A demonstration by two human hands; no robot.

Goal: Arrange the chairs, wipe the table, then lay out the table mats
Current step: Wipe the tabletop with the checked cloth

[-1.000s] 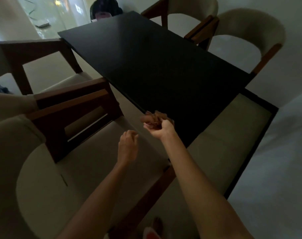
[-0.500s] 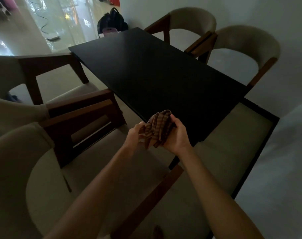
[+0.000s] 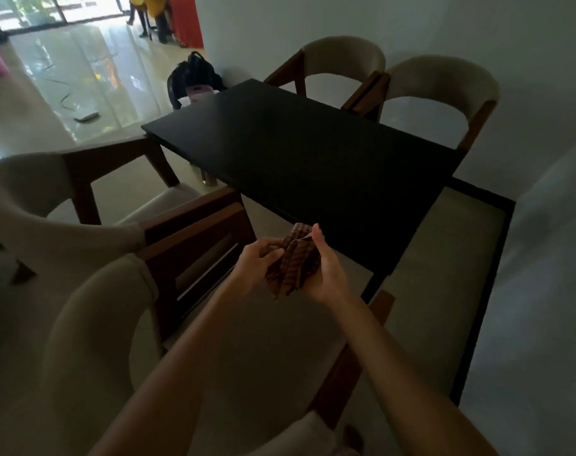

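A brown checked cloth [image 3: 295,261] is bunched between both hands just short of the near corner of the black table [image 3: 300,153]. My left hand [image 3: 255,263] pinches its left side and my right hand [image 3: 327,271] grips its right side, thumb up. Cream chairs with wooden frames stand around the table: one right below me [image 3: 95,340], another at the left [image 3: 33,199], two at the far side [image 3: 342,60] [image 3: 441,80]. A cushioned bench [image 3: 444,291] sits at the table's right end.
A black backpack [image 3: 193,75] leans at the wall beyond the table's far corner. The glossy floor [image 3: 66,80] opens to the upper left, with people's legs and a red panel [image 3: 188,18] far back. A white wall runs along the right.
The right hand alone held the bunched cloth; then the left hand came up and took hold of it too. The view has tilted up, showing more of the room.
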